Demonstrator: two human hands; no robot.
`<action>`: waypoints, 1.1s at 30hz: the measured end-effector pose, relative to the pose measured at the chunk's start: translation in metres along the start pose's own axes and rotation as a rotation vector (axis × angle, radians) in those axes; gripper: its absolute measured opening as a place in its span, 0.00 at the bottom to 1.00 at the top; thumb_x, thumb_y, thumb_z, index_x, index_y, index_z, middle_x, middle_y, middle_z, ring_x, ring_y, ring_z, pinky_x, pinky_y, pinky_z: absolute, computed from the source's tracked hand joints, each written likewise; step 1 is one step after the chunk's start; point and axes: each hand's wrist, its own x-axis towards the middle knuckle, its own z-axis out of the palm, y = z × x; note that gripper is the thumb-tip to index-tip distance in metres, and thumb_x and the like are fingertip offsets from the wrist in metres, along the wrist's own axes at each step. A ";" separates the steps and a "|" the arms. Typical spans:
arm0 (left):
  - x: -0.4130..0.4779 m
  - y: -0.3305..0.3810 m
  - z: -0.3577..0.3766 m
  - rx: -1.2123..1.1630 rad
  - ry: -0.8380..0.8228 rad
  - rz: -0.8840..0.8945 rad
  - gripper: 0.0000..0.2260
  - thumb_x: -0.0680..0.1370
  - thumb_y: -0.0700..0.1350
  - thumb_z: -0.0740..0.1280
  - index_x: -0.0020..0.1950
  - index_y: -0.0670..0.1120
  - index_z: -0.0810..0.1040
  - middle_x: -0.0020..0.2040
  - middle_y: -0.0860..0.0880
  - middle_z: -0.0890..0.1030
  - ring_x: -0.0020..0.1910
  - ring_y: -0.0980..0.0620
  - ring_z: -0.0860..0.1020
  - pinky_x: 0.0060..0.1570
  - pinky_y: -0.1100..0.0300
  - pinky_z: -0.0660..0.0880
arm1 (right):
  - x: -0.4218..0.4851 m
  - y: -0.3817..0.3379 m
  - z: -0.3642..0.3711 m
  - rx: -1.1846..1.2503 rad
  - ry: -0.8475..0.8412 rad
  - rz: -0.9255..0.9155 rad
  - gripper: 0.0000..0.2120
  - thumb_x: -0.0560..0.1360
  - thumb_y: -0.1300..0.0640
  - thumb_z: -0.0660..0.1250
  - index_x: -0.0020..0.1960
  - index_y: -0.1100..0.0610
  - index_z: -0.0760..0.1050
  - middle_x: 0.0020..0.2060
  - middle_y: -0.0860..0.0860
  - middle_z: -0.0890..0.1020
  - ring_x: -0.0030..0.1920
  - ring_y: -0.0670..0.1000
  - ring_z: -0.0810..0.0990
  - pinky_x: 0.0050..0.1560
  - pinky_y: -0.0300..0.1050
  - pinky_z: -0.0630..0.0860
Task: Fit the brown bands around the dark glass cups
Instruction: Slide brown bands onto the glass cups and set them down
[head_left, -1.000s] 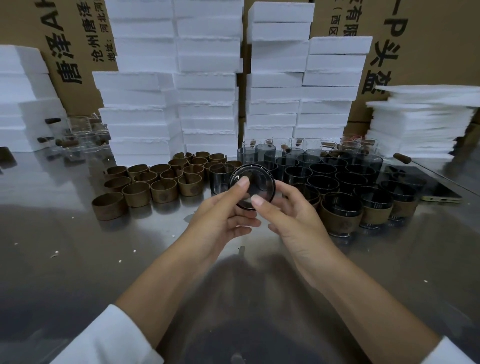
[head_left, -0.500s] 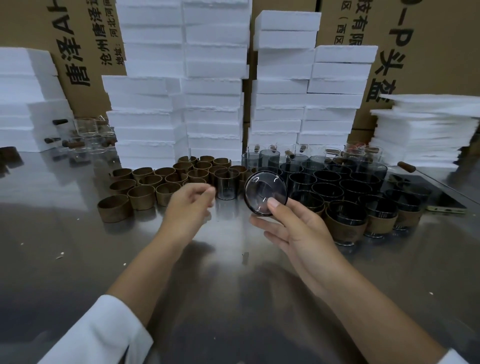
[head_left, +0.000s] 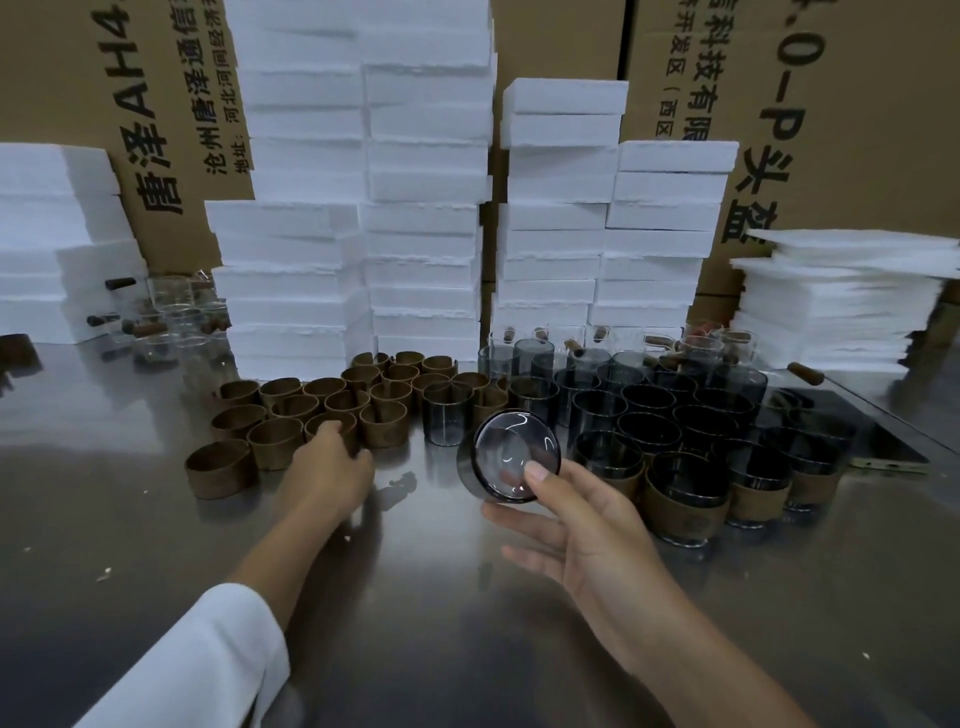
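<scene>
My right hand (head_left: 582, 525) holds a dark glass cup (head_left: 511, 454) on its side above the table, base turned toward me, thumb on the base rim. My left hand (head_left: 327, 470) reaches into the cluster of brown bands (head_left: 275, 441) at the left, its fingers curled around one brown band (head_left: 332, 423) in the front row. Several bare dark cups (head_left: 649, 415) stand at the right, and banded cups (head_left: 683, 499) stand along their front row.
Stacks of white foam blocks (head_left: 426, 234) and cardboard boxes (head_left: 831, 104) wall off the back of the steel table (head_left: 156, 545). Clear glasses (head_left: 171, 312) sit at the back left. A phone (head_left: 852, 436) lies at the right beside the cups.
My left hand let go of the cup, moved left to the bands and closed on one. My right hand kept the cup and lowered it slightly.
</scene>
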 end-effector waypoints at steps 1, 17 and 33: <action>0.001 0.000 0.000 0.015 -0.010 -0.001 0.18 0.78 0.45 0.64 0.67 0.46 0.70 0.59 0.42 0.78 0.54 0.42 0.76 0.47 0.54 0.70 | 0.000 0.000 0.000 0.000 -0.003 -0.001 0.42 0.55 0.45 0.73 0.67 0.57 0.72 0.56 0.53 0.83 0.48 0.53 0.86 0.36 0.41 0.80; -0.051 0.003 -0.009 -0.191 0.227 0.211 0.14 0.73 0.57 0.71 0.40 0.50 0.71 0.43 0.49 0.77 0.38 0.55 0.75 0.35 0.59 0.68 | -0.001 0.002 -0.004 0.029 0.014 0.010 0.16 0.71 0.48 0.69 0.53 0.56 0.79 0.50 0.54 0.85 0.46 0.52 0.86 0.40 0.43 0.80; -0.105 0.058 -0.023 -0.947 -0.382 0.554 0.29 0.61 0.50 0.74 0.63 0.52 0.75 0.57 0.55 0.83 0.59 0.57 0.79 0.57 0.64 0.75 | 0.000 0.000 -0.002 0.182 0.036 0.040 0.11 0.78 0.57 0.64 0.55 0.62 0.79 0.50 0.61 0.84 0.52 0.56 0.84 0.43 0.44 0.82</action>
